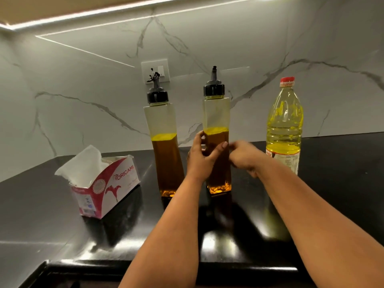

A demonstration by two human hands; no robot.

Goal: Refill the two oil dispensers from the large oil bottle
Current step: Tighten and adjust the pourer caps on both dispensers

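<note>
1. Two tall oil dispensers stand upright side by side on the black counter, both with black pour-spout caps on.
2. The left dispenser is filled with dark amber oil to a little under half its height; its spout sits in front of a white wall socket.
3. The right dispenser holds oil to about the same level, and both hands are at it.
4. The left hand grips the right dispenser's lower body, thumb across the front and fingers curled round its left edge.
5. The right hand is at the dispenser's right side with fingers bent; it is blurred, so I cannot tell whether it grips the dispenser or only touches it.
6. The big bottle of pale yellow oil stands upright to the right of the dispensers, red cap on, nearly full, apart from both hands.
7. At the left, a torn-open tissue box lies on the counter, white tissue sticking out.
8. A marbled white wall rises behind everything.
</note>
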